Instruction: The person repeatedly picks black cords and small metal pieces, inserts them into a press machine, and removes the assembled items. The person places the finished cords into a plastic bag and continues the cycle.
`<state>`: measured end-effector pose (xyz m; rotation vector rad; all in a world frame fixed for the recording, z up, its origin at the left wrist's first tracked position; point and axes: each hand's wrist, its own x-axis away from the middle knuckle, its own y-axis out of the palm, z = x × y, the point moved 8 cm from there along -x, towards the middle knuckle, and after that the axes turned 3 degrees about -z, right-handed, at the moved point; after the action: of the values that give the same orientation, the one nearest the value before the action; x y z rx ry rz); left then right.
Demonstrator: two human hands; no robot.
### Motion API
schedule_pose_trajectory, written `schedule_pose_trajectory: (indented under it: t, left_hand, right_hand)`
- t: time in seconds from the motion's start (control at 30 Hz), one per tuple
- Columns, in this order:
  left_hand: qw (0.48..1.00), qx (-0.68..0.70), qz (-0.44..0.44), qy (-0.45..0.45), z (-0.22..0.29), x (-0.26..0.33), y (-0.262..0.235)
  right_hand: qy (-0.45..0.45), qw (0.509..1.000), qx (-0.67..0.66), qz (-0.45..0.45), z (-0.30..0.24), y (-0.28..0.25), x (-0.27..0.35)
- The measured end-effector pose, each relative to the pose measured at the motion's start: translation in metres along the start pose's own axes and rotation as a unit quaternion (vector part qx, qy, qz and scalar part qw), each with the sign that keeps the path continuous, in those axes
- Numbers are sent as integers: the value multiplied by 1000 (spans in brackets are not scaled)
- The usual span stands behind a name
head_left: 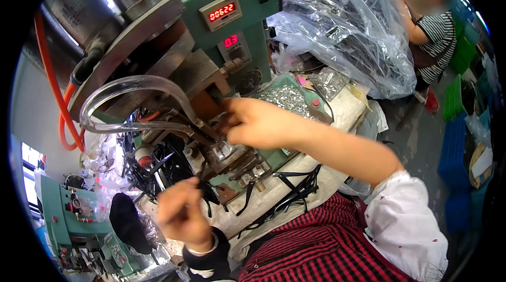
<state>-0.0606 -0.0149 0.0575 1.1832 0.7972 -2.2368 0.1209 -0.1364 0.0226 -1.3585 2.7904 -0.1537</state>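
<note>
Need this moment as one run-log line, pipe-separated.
right hand: at fixture, grip unclear | left hand: blurred, near black parts, grip unclear | silver bits: beside green press

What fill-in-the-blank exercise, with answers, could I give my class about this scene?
1. The hand reaching in among the metal parts of the green machine is the person's ____ one.
2. The glowing digits on the machine are coloured ____.
3. The person's right sleeve is mainly ____.
4. The big see-through bag is made of ____.

Missing words: right; red; white; plastic.
</note>
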Motion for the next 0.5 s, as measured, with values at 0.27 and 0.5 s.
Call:
schedule_pose_trajectory:
  t: [0.27,0.5]
  left_hand:
    - [958,-136,-152,204,25,12,69]
    - [961,-102,-156,205,10,12,71]
  right_hand:
    - [-128,765,499,387,98,-72,84]
    - [-114,823,369,417,91,-92,71]
